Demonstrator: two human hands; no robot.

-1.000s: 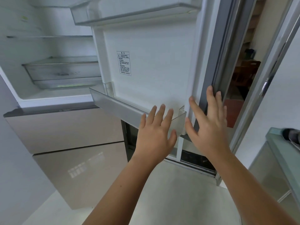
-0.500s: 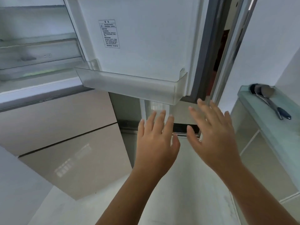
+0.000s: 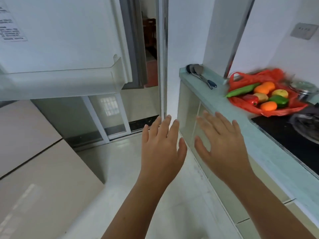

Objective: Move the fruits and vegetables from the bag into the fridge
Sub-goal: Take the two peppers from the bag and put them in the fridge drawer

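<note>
An open red plastic bag (image 3: 284,110) lies on the pale green counter (image 3: 241,118) at the right. In it I see a long green cucumber (image 3: 241,90), oranges (image 3: 264,87), a red pepper (image 3: 251,100), a green pepper (image 3: 278,100) and a yellow fruit (image 3: 280,93). The fridge door (image 3: 60,40) stands open at the upper left, with a clear door shelf (image 3: 60,83) at its bottom. My left hand (image 3: 162,149) and my right hand (image 3: 222,144) hover side by side over the floor, fingers spread, holding nothing, left of the counter front.
Metal ladles (image 3: 200,73) lie on the counter's far end. A black stovetop (image 3: 284,133) with a pan (image 3: 307,126) sits near the bag, a metal lid (image 3: 303,87) behind it. Beige fridge drawers (image 3: 34,152) fill the lower left. A doorway (image 3: 150,49) opens behind the fridge door.
The view has swung right from the fridge interior to the counter, bringing the bag of produce into sight. Both hands dropped away from the fridge door and stay open.
</note>
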